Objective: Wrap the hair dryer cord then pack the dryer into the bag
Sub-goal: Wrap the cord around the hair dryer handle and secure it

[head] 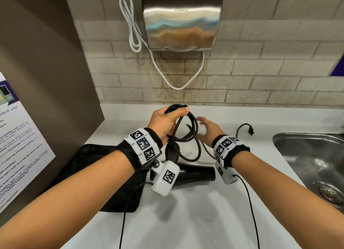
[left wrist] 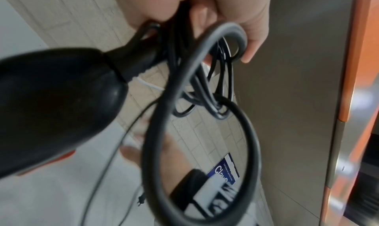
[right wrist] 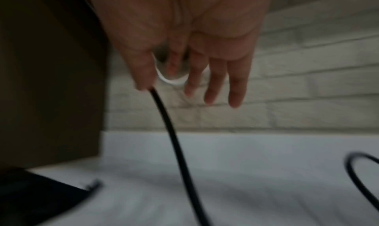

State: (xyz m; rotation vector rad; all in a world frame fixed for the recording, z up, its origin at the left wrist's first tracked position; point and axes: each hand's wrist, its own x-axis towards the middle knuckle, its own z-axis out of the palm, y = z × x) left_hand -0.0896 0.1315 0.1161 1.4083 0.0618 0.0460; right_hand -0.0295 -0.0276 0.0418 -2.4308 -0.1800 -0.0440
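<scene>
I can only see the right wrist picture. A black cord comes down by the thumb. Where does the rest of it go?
Observer: Most of it is already looped. The left hand grips the cord in a bunch of loops above the counter.
Operator: Is the end with the prongs in the loops too?
Observer: No. The plug lies loose on the counter, near the sink.
Operator: And where's the bag?
Observer: The bag lies flat on the counter, under the left arm, to the left of the hair dryer.
</scene>
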